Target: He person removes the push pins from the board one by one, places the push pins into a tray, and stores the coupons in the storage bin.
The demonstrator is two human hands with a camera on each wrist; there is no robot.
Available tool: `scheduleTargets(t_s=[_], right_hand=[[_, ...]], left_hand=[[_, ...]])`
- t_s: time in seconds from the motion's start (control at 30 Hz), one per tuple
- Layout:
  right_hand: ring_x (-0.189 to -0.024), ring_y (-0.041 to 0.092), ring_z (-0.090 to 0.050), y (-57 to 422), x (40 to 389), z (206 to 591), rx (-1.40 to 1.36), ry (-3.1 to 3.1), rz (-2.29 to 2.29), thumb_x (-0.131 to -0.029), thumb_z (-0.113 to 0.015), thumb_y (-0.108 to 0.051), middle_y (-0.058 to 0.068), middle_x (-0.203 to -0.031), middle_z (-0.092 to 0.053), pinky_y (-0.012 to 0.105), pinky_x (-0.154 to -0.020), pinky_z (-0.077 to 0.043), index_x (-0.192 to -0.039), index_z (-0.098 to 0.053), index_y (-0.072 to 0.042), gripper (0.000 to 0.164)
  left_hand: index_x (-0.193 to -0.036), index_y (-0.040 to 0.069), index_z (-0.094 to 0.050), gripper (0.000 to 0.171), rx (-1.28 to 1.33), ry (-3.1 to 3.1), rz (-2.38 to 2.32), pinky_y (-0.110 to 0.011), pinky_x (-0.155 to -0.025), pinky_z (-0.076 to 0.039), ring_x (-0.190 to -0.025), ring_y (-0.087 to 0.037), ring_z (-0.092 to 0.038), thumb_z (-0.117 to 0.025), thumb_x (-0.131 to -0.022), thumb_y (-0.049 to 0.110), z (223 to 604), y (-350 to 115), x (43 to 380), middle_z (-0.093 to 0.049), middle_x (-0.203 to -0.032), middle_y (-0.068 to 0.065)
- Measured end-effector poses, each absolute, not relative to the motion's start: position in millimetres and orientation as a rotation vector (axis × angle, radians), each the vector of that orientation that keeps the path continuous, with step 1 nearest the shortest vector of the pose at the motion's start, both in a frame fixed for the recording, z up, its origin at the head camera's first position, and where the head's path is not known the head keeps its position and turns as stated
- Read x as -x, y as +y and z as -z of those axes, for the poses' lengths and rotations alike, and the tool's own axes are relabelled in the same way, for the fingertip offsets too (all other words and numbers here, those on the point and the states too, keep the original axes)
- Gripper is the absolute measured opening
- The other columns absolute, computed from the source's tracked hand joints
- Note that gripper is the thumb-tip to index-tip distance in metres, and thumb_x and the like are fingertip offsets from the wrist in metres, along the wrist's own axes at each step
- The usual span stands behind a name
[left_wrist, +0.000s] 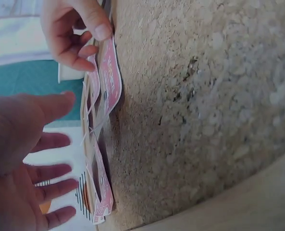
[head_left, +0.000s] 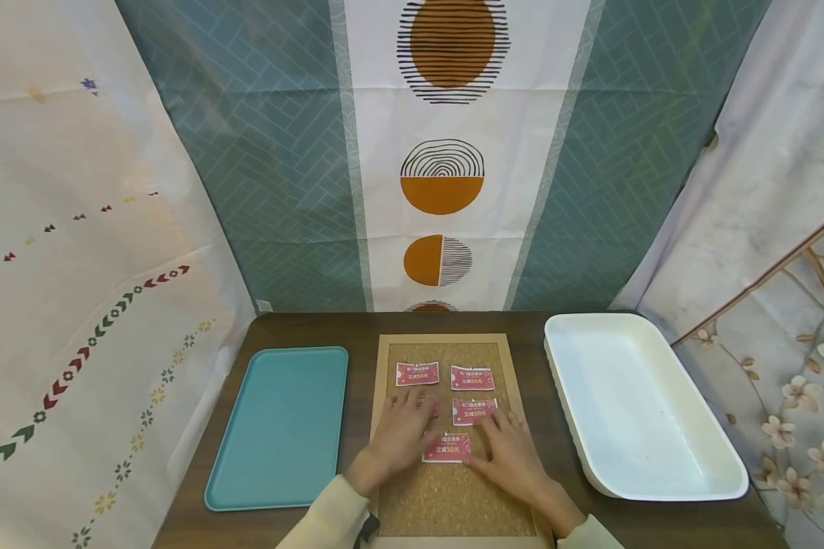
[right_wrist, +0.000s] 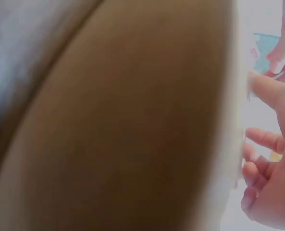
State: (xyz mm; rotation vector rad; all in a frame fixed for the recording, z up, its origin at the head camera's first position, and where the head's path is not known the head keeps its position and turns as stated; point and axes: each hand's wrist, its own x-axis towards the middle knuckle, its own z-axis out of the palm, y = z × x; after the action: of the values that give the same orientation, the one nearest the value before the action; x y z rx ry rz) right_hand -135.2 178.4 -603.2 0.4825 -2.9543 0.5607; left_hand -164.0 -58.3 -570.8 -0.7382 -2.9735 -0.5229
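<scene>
Several pink paper coupons lie on a cork board (head_left: 474, 496) with a light wooden frame. My left hand (head_left: 401, 431) is spread over the middle-left coupon (head_left: 431, 408) and mostly hides it; in the left wrist view its fingers are straight and hold nothing. The thumb of my right hand (head_left: 511, 457) touches the right edge of the lowest coupon (head_left: 446, 448). Its other fingers, loosely bent, lie by the lower right corner of the middle-right coupon (head_left: 468, 412). Two more coupons, upper left (head_left: 417, 374) and upper right (head_left: 472, 378), are uncovered. Some coupon edges curl up from the cork.
On the left of the dark wooden table (head_left: 295, 328) is a flat teal tray (head_left: 278, 427). A deep white tray (head_left: 645, 412) stands on the right. Patterned cloths hang behind and at both sides, a teal and white one (head_left: 302, 191) at the back.
</scene>
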Motion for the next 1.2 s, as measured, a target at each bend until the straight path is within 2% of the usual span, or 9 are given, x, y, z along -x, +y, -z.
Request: scheduleTargets(t_s=[0.13,0.23,0.43,0.67,0.9,1.2], right_hand=[[-0.088,0.012,-0.044,174.7,134.0,601.9,-0.439,-2.982,-0.778,-0.072,-0.083,-0.05,-0.01,-0.097,-0.05,0.035,-0.077,-0.035,-0.108,-0.062,-0.025,0.049],[-0.081,0.01,-0.042,172.1,135.0,599.2,-0.416,-2.994,-0.935,-0.074,-0.084,-0.039,-0.012,-0.088,-0.048,0.033,-0.072,-0.033,-0.103,-0.062,-0.024,0.04],[-0.074,0.009,-0.044,169.1,140.9,593.3,-0.456,-3.019,-0.977,-0.073,-0.085,-0.026,-0.009,-0.081,-0.05,0.029,-0.068,-0.035,-0.101,-0.062,-0.019,0.037],[-0.069,0.007,-0.044,164.1,145.2,594.4,-0.476,-3.061,-0.908,-0.071,-0.085,-0.022,-0.009,-0.076,-0.05,0.028,-0.065,-0.035,-0.098,-0.061,-0.016,0.037],[-0.067,0.008,-0.044,161.8,144.5,592.1,-0.461,-3.094,-0.87,-0.069,-0.085,-0.023,-0.008,-0.075,-0.049,0.029,-0.064,-0.034,-0.096,-0.061,-0.016,0.037],[-0.064,0.008,-0.043,159.1,146.6,587.7,-0.469,-3.124,-0.837,-0.068,-0.087,-0.023,-0.008,-0.073,-0.048,0.028,-0.061,-0.033,-0.09,-0.059,-0.016,0.037]], left_hand=[[-0.113,0.021,-0.068,0.031,0.802,-2.954,0.462,-0.051,-0.103,-0.037,-0.115,-0.022,-0.055,-0.068,-0.09,0.042,567.4,-54.7,164.5,-0.063,-0.116,0.001],[-0.104,0.024,-0.069,0.02,0.867,-2.949,0.348,-0.048,-0.095,-0.042,-0.105,-0.019,-0.061,-0.069,-0.09,0.039,566.2,-49.9,167.4,-0.066,-0.103,0.005],[-0.094,0.027,-0.07,0.014,0.956,-2.964,0.192,-0.042,-0.081,-0.048,-0.094,-0.017,-0.063,-0.073,-0.086,0.039,569.4,-37.8,171.5,-0.065,-0.092,0.008],[-0.089,0.024,-0.068,0.017,0.932,-2.986,0.191,-0.036,-0.073,-0.047,-0.08,-0.013,-0.061,-0.074,-0.085,0.039,573.3,-32.2,171.8,-0.06,-0.082,0.007],[-0.082,0.022,-0.066,0.014,0.927,-3.022,0.287,-0.038,-0.079,-0.047,-0.072,-0.01,-0.057,-0.074,-0.085,0.033,576.9,-30.0,173.4,-0.058,-0.077,0.008],[-0.075,0.02,-0.064,0.014,0.893,-3.059,0.406,-0.026,-0.061,-0.043,-0.059,-0.005,-0.045,-0.073,-0.084,0.025,574.3,-31.0,175.8,-0.051,-0.067,0.01]])
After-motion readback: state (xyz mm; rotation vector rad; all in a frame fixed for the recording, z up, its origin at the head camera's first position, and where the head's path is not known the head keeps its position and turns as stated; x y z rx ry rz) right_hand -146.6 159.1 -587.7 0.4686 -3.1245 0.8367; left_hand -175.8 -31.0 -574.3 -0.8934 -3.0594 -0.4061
